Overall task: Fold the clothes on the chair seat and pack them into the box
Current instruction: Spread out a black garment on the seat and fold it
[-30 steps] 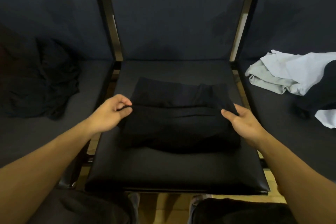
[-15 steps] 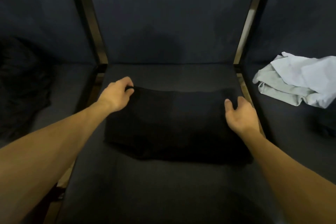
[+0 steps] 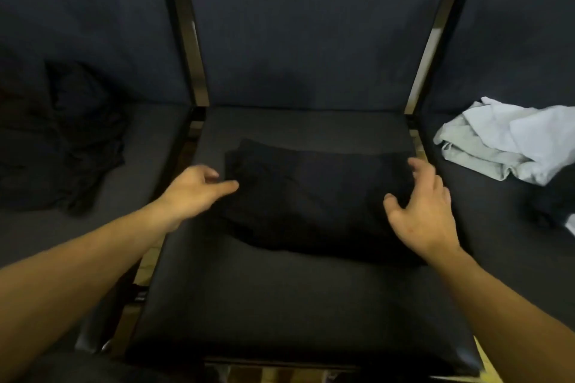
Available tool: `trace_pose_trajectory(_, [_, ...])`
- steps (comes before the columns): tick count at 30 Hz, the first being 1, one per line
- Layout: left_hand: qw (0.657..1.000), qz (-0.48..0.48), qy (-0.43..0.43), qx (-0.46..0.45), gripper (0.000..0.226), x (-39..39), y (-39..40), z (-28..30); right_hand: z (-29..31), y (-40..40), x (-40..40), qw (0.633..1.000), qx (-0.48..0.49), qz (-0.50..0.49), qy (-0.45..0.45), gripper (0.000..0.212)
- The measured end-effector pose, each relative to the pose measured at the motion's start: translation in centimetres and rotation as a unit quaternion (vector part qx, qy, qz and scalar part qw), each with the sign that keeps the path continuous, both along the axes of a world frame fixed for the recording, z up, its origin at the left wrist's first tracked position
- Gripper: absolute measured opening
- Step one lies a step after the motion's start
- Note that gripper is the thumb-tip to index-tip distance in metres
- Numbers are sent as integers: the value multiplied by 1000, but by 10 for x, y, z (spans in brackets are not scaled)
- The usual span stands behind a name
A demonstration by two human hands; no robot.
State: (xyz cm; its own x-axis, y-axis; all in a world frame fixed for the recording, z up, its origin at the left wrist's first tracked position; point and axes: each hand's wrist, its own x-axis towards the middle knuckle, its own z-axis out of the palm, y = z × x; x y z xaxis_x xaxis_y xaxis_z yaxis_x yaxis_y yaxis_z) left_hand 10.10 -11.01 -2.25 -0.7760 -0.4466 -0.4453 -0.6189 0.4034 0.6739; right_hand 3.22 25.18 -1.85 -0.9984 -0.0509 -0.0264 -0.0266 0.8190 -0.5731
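Two hands at a folded black cloth on the middle chair seat.

The folded black garment (image 3: 311, 196) lay on the middle chair seat (image 3: 295, 305). The left hand (image 3: 196, 193) was at its left edge with fingers loosely bent; it may have touched the cloth, but the blur hid that. The right hand (image 3: 420, 208) was spread wide by its right end. A pale crumpled garment (image 3: 504, 143) lay on the right seat, and a dark heap (image 3: 71, 140) on the left seat.

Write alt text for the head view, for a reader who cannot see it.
A folded black garment lies on a dark chair seat, with the person's left hand at its left edge and right hand at its right edge, fingers relaxed. Light crumpled clothes sit on the right seat, dark clothes on the left.
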Motion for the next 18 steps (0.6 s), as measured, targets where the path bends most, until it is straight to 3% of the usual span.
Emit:
trace_pose_trajectory(3, [995, -72, -40, -52, 41, 22, 11, -4, -2, -8, 18, 987, 100, 102, 68, 54])
trace_pose_trajectory(7, [990, -93, -38, -99, 16, 28, 19, -3, -21, -15, 28, 967, 195, 166, 15, 56])
trace_pose_trajectory(11, [990, -92, 83, -72, 16, 38, 11, -3, -28, -18, 32, 946, 275, 170, 13, 62])
trace_pose_trajectory(15, [980, -73, 183, -14, 16, 38, 9, 1, -29, -22, 27, 940, 263, 214, 42, 63])
trace_pose_trajectory(18, [980, -51, 177, 68, 12, 36, 13, 2, -35, -23, 29, 948, 227, 221, 9, 60])
